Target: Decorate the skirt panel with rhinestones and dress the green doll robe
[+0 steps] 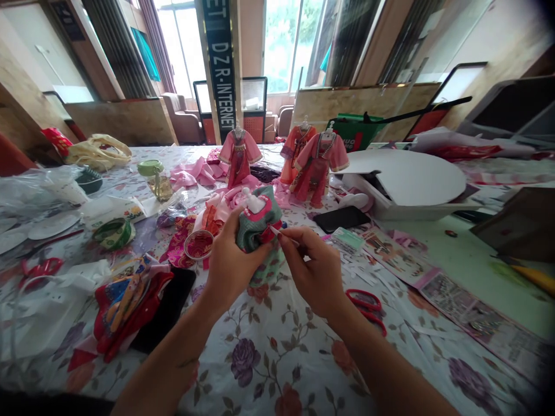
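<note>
My left hand [232, 263] is closed around a small dress form [255, 202] with a white neck, dressed in grey-green cloth with pink-red trim. It is held tilted above the table. At the right side of the form, my right hand [314, 271] pinches a thin white strip [274, 230] against a red patch of the garment. Whether the strip is paper, tape or a stick is too small to tell. Patterned green cloth [262, 271] hangs below the form, between my hands.
Dressed forms in pink [239, 153] and orange robes [297, 150] stand behind. Red-handled scissors [366, 303], a black phone [341, 219] and a white round board [403, 176] lie right. Left are a tape roll [198, 245], embroidered cloth [130, 306] and a green bowl [113, 233].
</note>
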### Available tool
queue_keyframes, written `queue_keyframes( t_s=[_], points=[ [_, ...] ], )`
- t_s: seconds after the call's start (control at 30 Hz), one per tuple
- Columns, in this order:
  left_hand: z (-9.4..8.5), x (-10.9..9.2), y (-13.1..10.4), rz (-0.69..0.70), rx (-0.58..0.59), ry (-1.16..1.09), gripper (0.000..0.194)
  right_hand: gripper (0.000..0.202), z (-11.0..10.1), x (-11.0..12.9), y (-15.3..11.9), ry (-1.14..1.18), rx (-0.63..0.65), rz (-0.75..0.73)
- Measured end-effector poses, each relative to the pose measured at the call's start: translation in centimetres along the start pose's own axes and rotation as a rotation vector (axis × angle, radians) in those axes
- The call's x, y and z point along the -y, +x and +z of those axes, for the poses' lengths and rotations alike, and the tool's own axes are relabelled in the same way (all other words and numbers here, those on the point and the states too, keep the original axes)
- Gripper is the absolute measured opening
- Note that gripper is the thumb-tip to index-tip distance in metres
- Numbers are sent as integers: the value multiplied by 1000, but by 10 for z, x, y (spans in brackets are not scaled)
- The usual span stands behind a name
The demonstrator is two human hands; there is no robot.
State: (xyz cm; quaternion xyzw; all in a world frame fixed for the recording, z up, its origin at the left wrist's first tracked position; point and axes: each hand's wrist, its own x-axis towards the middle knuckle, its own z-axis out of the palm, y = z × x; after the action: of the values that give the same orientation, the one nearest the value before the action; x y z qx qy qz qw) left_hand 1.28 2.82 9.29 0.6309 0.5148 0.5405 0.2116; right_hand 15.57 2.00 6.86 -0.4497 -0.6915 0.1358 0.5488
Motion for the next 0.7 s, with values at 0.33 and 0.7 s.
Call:
queue_keyframes(
  t_s=[0.33,0.7],
  points=[
    [7,-7,24,111,239,162,69,17,-23,3,12,-276,45,-69],
    [20,-9,18,58,132,203,52,23,-19,1,6,-450,66,-109]
  ],
)
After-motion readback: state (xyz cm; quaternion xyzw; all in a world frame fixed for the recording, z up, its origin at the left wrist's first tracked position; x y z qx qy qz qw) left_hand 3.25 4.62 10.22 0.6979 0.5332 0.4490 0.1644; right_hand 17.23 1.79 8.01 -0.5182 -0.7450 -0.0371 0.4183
